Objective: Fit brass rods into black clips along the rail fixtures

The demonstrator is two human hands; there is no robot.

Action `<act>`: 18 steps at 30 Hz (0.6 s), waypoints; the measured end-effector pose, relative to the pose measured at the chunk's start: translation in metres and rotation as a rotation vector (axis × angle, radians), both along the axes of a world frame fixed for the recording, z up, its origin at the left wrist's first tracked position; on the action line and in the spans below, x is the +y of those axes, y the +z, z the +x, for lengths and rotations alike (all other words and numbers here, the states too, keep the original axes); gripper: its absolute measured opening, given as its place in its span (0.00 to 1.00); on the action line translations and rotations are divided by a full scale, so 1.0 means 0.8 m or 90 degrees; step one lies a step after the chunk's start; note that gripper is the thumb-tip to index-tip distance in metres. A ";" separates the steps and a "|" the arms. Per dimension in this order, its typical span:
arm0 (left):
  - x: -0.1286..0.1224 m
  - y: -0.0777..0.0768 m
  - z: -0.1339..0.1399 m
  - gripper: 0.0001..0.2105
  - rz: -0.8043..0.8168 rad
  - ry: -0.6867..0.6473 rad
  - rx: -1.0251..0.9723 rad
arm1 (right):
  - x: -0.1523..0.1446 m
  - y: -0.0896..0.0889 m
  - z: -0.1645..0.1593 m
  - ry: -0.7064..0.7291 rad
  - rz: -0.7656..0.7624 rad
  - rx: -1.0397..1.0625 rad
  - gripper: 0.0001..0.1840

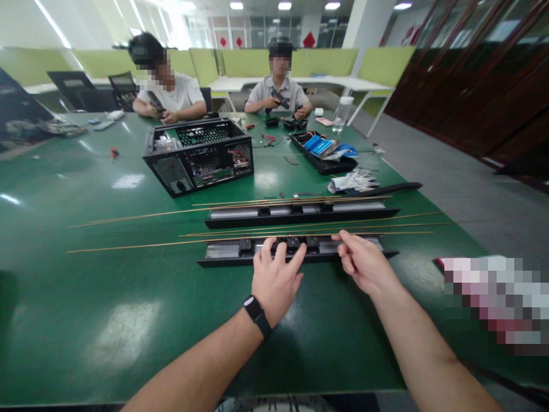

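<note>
My left hand [277, 280] lies palm down with its fingers apart, fingertips over the small black blocks [293, 244] in the nearer rail. This rail [227, 252] is long and black-edged with a silvery channel, lying crosswise before me. At its right part, the thumb and forefinger of my right hand [362, 260] are pinched on a thin brass rod [334, 236]. Several more such rods [141, 247] stretch along both rails and reach past their ends. Behind lies the farther rail [240, 213], of the same kind, with black blocks [297, 209] in it.
An open black computer case [197, 154] stands beyond the rails to the left. Behind on the right are a black tray [321, 163] with blue items, white gloves [354, 181] and a clear bottle [342, 114]. Two people [171, 91] sit across the green table [128, 326].
</note>
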State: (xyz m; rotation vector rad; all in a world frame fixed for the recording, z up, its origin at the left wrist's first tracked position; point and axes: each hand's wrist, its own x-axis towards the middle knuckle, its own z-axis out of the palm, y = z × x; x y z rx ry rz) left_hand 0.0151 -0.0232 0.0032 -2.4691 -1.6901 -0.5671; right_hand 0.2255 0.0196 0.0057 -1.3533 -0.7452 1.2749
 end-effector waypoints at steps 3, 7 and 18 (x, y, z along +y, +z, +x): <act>0.000 -0.001 0.000 0.32 0.005 0.001 0.001 | 0.001 0.000 -0.001 -0.010 -0.005 0.006 0.19; 0.000 0.000 0.000 0.33 0.005 -0.002 0.002 | 0.001 0.000 -0.001 -0.039 -0.001 0.023 0.17; 0.001 0.000 0.000 0.32 -0.004 0.003 0.002 | 0.004 -0.008 0.004 -0.010 0.004 0.028 0.19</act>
